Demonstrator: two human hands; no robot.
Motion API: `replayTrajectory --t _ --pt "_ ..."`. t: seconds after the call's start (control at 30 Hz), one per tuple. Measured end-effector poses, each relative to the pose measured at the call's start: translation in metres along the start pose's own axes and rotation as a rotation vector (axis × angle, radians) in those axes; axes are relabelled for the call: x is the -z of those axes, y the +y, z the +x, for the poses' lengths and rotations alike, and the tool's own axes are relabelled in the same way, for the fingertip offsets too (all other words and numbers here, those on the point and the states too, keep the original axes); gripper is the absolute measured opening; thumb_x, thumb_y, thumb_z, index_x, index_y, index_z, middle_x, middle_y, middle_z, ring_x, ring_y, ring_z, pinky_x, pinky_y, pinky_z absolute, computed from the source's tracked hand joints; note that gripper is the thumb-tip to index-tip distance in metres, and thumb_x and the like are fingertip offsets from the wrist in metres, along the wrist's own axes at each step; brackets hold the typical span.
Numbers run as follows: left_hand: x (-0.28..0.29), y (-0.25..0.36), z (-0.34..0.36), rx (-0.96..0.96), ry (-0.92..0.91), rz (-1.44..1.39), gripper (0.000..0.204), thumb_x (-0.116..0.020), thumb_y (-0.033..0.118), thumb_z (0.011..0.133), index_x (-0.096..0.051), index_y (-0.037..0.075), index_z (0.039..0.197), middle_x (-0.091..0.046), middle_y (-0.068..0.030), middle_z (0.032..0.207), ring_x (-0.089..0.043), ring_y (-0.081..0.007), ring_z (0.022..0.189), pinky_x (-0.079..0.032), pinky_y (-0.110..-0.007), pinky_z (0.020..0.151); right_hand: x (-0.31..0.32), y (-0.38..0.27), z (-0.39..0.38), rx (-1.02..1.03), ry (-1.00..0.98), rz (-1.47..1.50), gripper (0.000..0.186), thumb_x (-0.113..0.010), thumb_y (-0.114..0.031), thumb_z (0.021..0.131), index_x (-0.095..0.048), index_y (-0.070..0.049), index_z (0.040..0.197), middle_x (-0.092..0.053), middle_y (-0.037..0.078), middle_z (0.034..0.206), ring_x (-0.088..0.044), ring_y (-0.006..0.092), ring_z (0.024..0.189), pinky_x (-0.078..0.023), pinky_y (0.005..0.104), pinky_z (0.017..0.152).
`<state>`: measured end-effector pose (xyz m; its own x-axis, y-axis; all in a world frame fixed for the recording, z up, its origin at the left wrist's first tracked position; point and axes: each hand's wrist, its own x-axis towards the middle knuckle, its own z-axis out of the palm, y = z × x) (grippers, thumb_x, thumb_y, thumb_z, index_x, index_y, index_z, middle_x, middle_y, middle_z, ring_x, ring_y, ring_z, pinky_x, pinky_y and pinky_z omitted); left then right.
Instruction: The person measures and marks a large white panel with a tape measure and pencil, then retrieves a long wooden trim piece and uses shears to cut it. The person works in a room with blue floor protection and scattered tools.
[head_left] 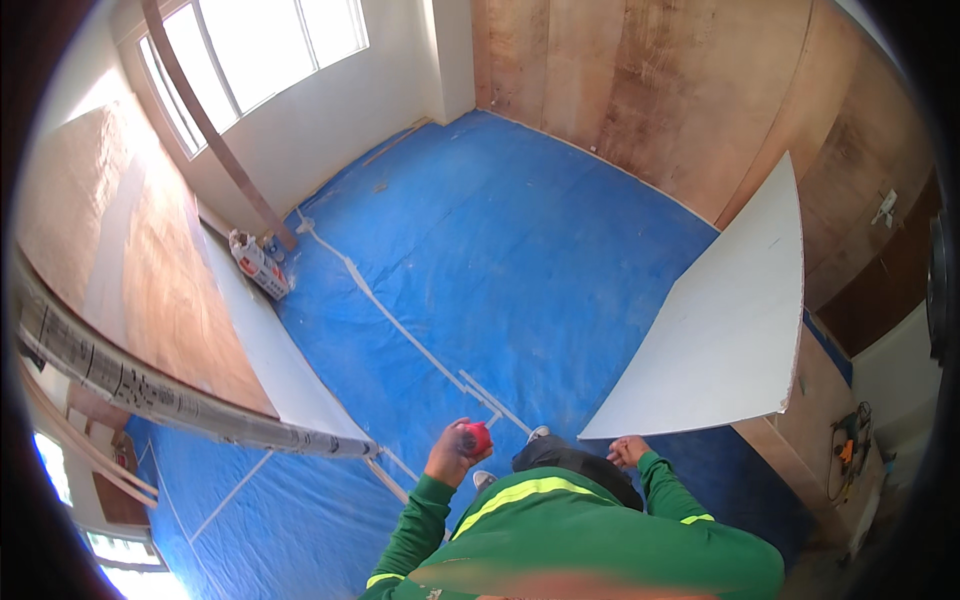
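My left hand (452, 450) is closed around a small red-and-dark tool (472, 438), held up in front of my body at lower centre. My right hand (628, 452) is closed at the right, just below the near edge of a large white board (720, 300); what its fingers hold, if anything, is too small to make out, and whether it touches the board I cannot tell. My green sleeves with yellow bands come up from below, and my shoes show on the blue floor sheet (470, 250).
Leaning plywood and white panels (160, 280) stand left, near a bag (258, 265) and an upright timber (220, 140) by the window. Plywood walls (640, 90) line the back. Power tools (850, 450) sit on a wooden surface at right. Tape strips cross the sheet.
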<state>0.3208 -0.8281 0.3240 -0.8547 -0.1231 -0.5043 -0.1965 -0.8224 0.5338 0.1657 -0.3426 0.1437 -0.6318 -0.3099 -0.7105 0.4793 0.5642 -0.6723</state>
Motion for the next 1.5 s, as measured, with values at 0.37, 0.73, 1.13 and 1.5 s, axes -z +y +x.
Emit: replayTrajectory --t 0.37,0.73,1.13,1.5 --pt "-0.098 0.057 0.120 -0.054 0.038 0.588 0.037 -0.063 0.033 0.103 -0.050 0.011 0.131 -0.065 -0.0090 0.113 -0.073 -0.0241 0.093 -0.063 -0.037 0.074 -0.066 -0.390 0.020 0.689 -0.265 -0.073 0.059 -0.077 -0.037 0.093 -0.057 0.002 0.132 -0.072 0.016 0.117 -0.071 0.0249 0.104 -0.058 0.0375 0.088" --pt "-0.211 0.072 0.280 0.334 -0.237 0.458 0.032 -0.051 0.034 0.109 -0.057 0.008 0.128 -0.068 -0.0079 0.113 -0.072 -0.0207 0.097 -0.057 -0.029 0.072 0.021 -0.461 0.068 0.740 -0.058 -0.465 0.076 -0.076 -0.052 0.086 -0.054 0.004 0.133 -0.068 0.028 0.117 -0.067 0.0415 0.109 -0.053 0.0447 0.093" --pt "-0.265 0.040 0.415 0.607 -0.631 0.857 0.023 -0.060 0.027 0.104 -0.060 0.010 0.119 -0.067 -0.0030 0.104 -0.067 -0.0156 0.097 -0.054 -0.031 0.084 0.081 -0.413 0.110 0.459 0.294 -0.170 0.040 -0.062 -0.041 0.098 -0.060 -0.002 0.107 -0.072 0.024 0.089 -0.069 0.0453 0.081 -0.055 0.0513 0.071" --pt "-0.355 0.122 0.698 0.295 -0.818 1.074 0.013 -0.071 0.012 0.094 -0.067 0.005 0.104 -0.068 -0.0066 0.096 -0.068 -0.0199 0.089 -0.057 -0.037 0.080 0.093 -0.308 0.109 -0.107 0.738 0.302 0.032 -0.067 -0.035 0.094 -0.071 -0.003 0.095 -0.069 0.012 0.072 -0.068 0.0241 0.065 -0.052 0.0387 0.061"
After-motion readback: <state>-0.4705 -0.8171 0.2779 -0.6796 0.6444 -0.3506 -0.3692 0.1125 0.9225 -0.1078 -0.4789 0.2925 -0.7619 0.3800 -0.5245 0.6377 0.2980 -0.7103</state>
